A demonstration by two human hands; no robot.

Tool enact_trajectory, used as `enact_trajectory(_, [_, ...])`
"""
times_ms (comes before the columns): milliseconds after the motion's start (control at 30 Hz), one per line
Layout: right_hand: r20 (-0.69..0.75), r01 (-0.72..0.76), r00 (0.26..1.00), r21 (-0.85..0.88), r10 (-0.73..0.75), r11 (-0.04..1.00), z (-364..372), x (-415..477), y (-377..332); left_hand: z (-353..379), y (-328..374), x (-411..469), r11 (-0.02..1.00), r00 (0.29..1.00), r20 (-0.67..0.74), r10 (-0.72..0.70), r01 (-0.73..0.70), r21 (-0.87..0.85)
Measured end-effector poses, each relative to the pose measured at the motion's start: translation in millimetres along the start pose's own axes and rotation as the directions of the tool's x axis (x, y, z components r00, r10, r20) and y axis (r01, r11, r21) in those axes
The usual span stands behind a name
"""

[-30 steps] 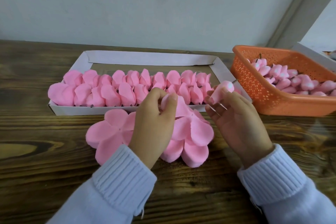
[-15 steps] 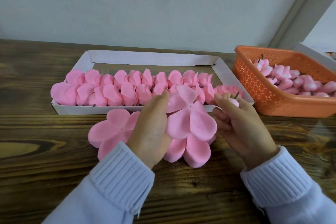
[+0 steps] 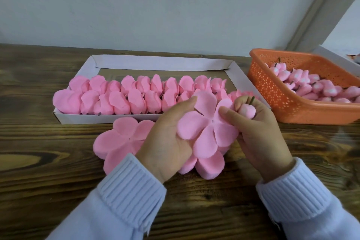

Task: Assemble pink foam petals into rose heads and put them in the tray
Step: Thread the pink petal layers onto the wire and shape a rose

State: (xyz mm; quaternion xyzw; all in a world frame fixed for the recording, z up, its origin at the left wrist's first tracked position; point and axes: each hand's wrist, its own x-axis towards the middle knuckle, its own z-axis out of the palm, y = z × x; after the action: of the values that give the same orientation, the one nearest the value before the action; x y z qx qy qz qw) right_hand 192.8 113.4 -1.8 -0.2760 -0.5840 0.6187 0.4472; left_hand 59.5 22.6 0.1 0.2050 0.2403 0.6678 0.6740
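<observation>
A flat five-petal pink foam piece (image 3: 204,124) is lifted off the table between both hands. My left hand (image 3: 167,142) holds its left edge, thumb on top. My right hand (image 3: 259,128) pinches its right side with the thumb and grips a small pink bud (image 3: 247,110) with a dark stem in its curled fingers. Below lies a stack of petal pieces (image 3: 210,163), and another flat petal piece (image 3: 120,138) lies to the left on the table. The white cardboard tray (image 3: 159,62) behind holds two rows of finished rose heads (image 3: 136,93).
An orange perforated basket (image 3: 276,91) at the right holds several pink buds with stems (image 3: 311,85). A white box edge shows behind it. The wooden table (image 3: 39,171) runs to a pale wall at the back.
My left hand lifted the top petal piece off the stack. My right hand came down and in with the bud, and its thumb now pinches the piece's right side.
</observation>
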Motion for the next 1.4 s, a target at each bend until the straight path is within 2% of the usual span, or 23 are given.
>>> enact_trajectory(133, [0.001, 0.066, 0.998, -0.031, -0.066, 0.997, 1, -2, 0, -1, -1, 0, 0.999, 0.997, -0.076, -0.007, 0.003, -0.053])
enact_trajectory(200, [-0.029, 0.097, 0.995, -0.110, -0.101, 0.989, 2, -2, 0, 0, 0, 0, 0.997, 0.996, -0.070, -0.047, 0.042, -0.065])
enact_trajectory(333, [-0.069, 0.135, 0.986, -0.211, -0.152, 0.968, 3, -3, -1, 1, 1, -1, 0.990, 0.990, 0.016, -0.138, 0.138, 0.005])
enact_trajectory(500, [-0.067, 0.172, 0.977, -0.312, -0.202, 0.934, 4, -4, -2, -1, 4, -2, 0.981, 0.979, 0.083, -0.184, 0.178, 0.072])
enact_trajectory(667, [-0.039, 0.251, 0.953, -0.447, -0.299, 0.859, 3, -5, -5, -2, 8, -5, 0.960, 0.932, 0.275, -0.237, 0.267, -0.078])
enact_trajectory(767, [0.033, 0.301, 0.945, -0.488, -0.327, 0.820, 3, -5, -6, -2, 9, -4, 0.959, 0.938, 0.215, -0.271, 0.282, -0.023])
enact_trajectory(867, [0.070, 0.336, 0.934, -0.510, -0.352, 0.792, 4, -7, -5, 1, 2, -3, 0.971, 0.983, -0.055, -0.177, 0.184, 0.156])
enact_trajectory(933, [0.077, 0.333, 0.937, -0.493, -0.341, 0.803, 4, -7, -3, 1, -1, 0, 0.971, 0.979, -0.155, -0.134, 0.161, 0.176])
enact_trajectory(1000, [0.027, 0.231, 0.971, -0.386, -0.239, 0.893, 3, -6, -2, -2, -2, 4, 0.976, 0.957, -0.255, -0.137, 0.175, 0.133])
enact_trajectory(1067, [-0.028, 0.062, 0.997, -0.169, -0.067, 0.984, 0, -3, -1, -4, 1, 5, 0.982, 0.941, -0.307, -0.141, 0.173, 0.078])
enact_trajectory(1100, [-0.041, -0.002, 0.999, -0.093, -0.002, 0.996, -1, -1, -1, -5, 1, 6, 0.985, 0.940, -0.310, -0.144, 0.166, 0.046])
enact_trajectory(1167, [-0.061, -0.037, 0.998, -0.085, 0.031, 0.996, -3, 2, 1, -7, 1, 8, 0.990, 0.936, -0.328, -0.130, 0.138, 0.001])
enact_trajectory(1233, [-0.071, 0.077, 0.993, -0.156, -0.089, 0.985, -3, 1, 2, -8, 1, 9, 0.994, 0.927, -0.359, -0.104, 0.103, -0.022])
enact_trajectory(1333, [-0.104, 0.337, 0.923, -0.247, -0.370, 0.909, 0, -4, -2, -8, 3, 8, 0.995, 0.926, -0.366, -0.093, 0.075, -0.063])
enact_trajectory(1400, [-0.116, 0.387, 0.900, -0.234, -0.420, 0.892, 2, -7, -5, -10, 3, 7, 0.995, 0.933, -0.346, -0.098, 0.082, -0.061])
